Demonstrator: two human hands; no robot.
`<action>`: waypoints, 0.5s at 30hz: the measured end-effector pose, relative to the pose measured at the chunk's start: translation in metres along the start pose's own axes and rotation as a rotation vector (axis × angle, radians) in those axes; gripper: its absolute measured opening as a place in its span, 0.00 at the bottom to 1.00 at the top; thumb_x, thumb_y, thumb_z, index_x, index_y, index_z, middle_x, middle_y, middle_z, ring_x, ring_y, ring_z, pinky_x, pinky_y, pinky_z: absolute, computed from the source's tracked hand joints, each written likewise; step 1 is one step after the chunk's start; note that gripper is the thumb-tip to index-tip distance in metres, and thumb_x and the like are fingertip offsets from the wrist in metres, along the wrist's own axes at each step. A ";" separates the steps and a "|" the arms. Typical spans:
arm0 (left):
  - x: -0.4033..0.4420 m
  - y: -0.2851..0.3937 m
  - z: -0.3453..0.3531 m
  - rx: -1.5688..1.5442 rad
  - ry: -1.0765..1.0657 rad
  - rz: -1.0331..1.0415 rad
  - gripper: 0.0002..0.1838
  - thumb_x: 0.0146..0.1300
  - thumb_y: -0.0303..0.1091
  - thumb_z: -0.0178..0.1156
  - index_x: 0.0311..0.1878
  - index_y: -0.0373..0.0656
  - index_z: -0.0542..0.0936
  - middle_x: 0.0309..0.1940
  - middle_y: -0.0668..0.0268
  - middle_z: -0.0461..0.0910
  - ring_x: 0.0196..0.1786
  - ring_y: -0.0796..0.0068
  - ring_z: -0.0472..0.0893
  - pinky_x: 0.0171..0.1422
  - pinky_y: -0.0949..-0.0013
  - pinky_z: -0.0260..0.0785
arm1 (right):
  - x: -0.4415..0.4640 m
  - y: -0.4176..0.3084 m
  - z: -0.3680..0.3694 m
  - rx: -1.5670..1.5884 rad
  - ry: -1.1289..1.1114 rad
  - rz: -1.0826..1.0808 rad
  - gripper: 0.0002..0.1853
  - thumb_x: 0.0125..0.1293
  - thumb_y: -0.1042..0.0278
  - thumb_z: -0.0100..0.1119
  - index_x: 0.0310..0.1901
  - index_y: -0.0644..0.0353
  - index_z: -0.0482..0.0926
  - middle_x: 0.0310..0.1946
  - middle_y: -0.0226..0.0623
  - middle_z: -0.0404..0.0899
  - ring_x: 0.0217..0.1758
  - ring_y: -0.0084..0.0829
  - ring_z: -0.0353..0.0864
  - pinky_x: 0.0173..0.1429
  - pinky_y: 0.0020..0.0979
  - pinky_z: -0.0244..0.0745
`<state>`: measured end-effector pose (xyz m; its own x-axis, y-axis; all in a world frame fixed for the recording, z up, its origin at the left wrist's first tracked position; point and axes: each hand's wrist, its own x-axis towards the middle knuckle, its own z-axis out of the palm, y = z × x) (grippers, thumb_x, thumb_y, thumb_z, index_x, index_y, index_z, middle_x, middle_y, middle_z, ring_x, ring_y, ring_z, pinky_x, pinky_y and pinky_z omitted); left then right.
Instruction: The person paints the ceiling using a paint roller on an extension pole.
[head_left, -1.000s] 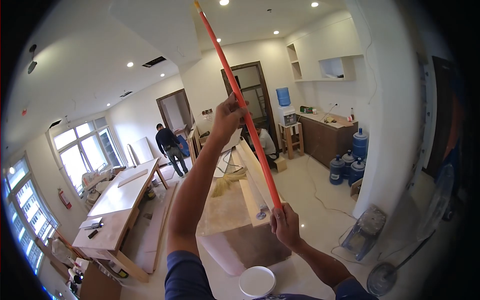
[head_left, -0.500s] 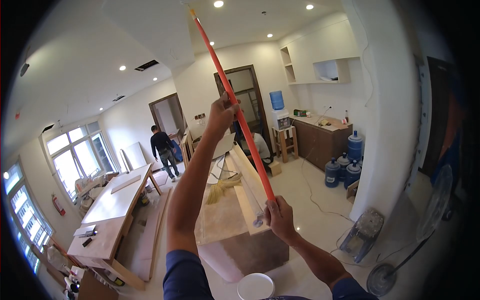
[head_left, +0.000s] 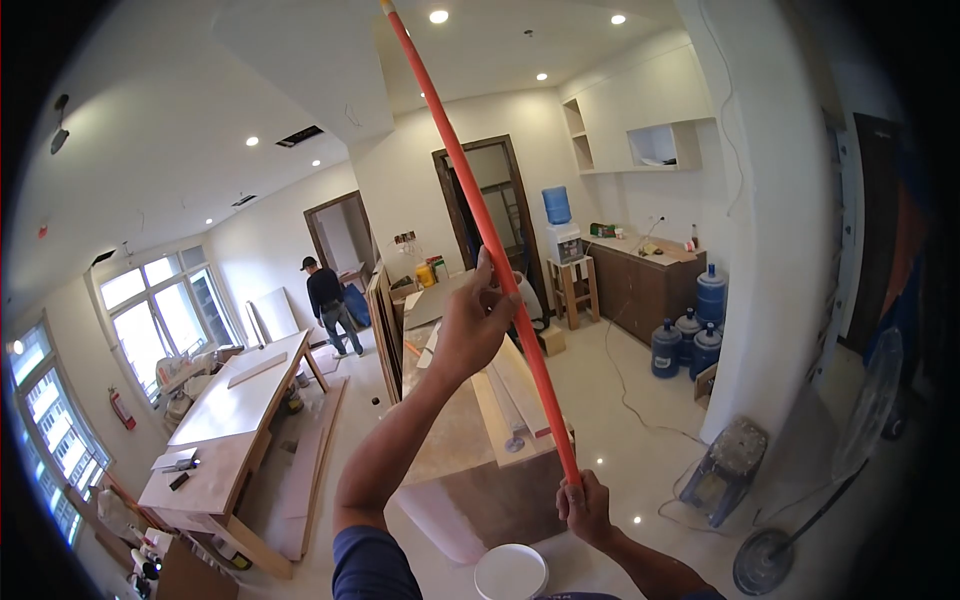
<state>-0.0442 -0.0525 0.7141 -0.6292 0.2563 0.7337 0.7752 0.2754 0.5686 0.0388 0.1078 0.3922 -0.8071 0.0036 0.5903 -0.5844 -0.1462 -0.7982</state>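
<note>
Now, red pole (head_left: 455, 150): slants steeply overhead, its tip at the upper edge of view, so it seems still raised.
Left hand (head_left: 475, 325): fingers bent around the pole's middle, lower than a moment ago.
Right hand (head_left: 588, 508): closed on the bottom end, also lower.
Surface (head_left: 430, 455): beyond the hands, bearing boards (head_left: 490, 425).

Left hand (head_left: 478, 325), right hand (head_left: 586, 508) on red pole (head_left: 468, 180) — both lower.
</note>
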 end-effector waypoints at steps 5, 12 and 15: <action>-0.021 0.012 0.003 -0.013 -0.016 -0.002 0.40 0.73 0.25 0.60 0.80 0.24 0.50 0.58 0.53 0.81 0.48 0.73 0.86 0.54 0.68 0.80 | -0.027 -0.011 -0.001 0.065 -0.019 0.035 0.21 0.81 0.48 0.50 0.44 0.62 0.69 0.21 0.32 0.75 0.18 0.18 0.72 0.23 0.24 0.70; -0.042 0.022 -0.002 -0.055 -0.028 0.017 0.42 0.73 0.24 0.59 0.82 0.28 0.47 0.63 0.50 0.78 0.51 0.70 0.87 0.52 0.68 0.83 | -0.046 -0.013 0.002 0.069 -0.056 0.052 0.23 0.80 0.45 0.51 0.45 0.61 0.70 0.21 0.32 0.75 0.17 0.18 0.72 0.22 0.24 0.70; -0.044 0.024 -0.006 -0.045 -0.004 0.018 0.41 0.73 0.24 0.59 0.82 0.28 0.48 0.63 0.50 0.79 0.51 0.69 0.87 0.52 0.68 0.83 | -0.046 -0.014 0.004 0.059 -0.059 0.030 0.23 0.80 0.45 0.51 0.45 0.62 0.70 0.21 0.32 0.74 0.17 0.18 0.72 0.22 0.24 0.70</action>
<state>0.0024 -0.0628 0.6974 -0.6157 0.2647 0.7422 0.7878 0.2287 0.5719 0.0845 0.1055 0.3766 -0.8167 -0.0601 0.5739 -0.5528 -0.2035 -0.8080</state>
